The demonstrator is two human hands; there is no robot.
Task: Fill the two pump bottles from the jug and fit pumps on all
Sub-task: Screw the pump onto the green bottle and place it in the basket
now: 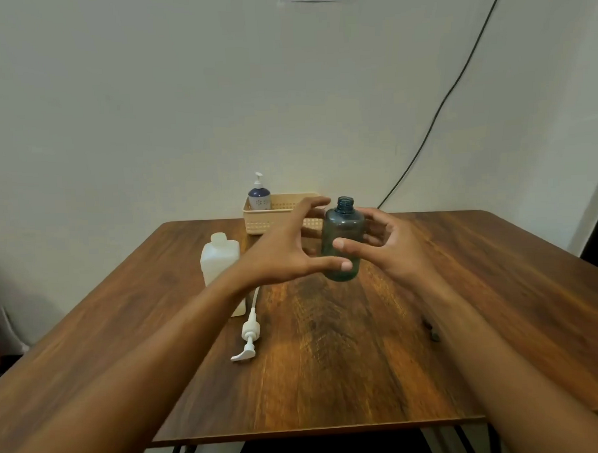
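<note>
A blue-tinted clear pump bottle (342, 224) stands on the wooden table (331, 362) with its neck open and no pump. My right hand (391, 246) holds it, with the thumb across its front and the fingers curled behind its right side. My left hand (281, 254) is spread wide at its left; the thumb touches the bottle's lower front and the fingers reach toward its neck. A white capped jug (219, 260) stands to the left, partly hidden by my left forearm. A loose white pump (249, 334) lies on the table beside it.
A beige slotted basket (276, 215) sits at the table's far edge against the wall, holding a dark-topped bottle with a white pump (259, 195). A small dark object (433, 333) lies by my right forearm. A black cable (455, 82) runs down the wall.
</note>
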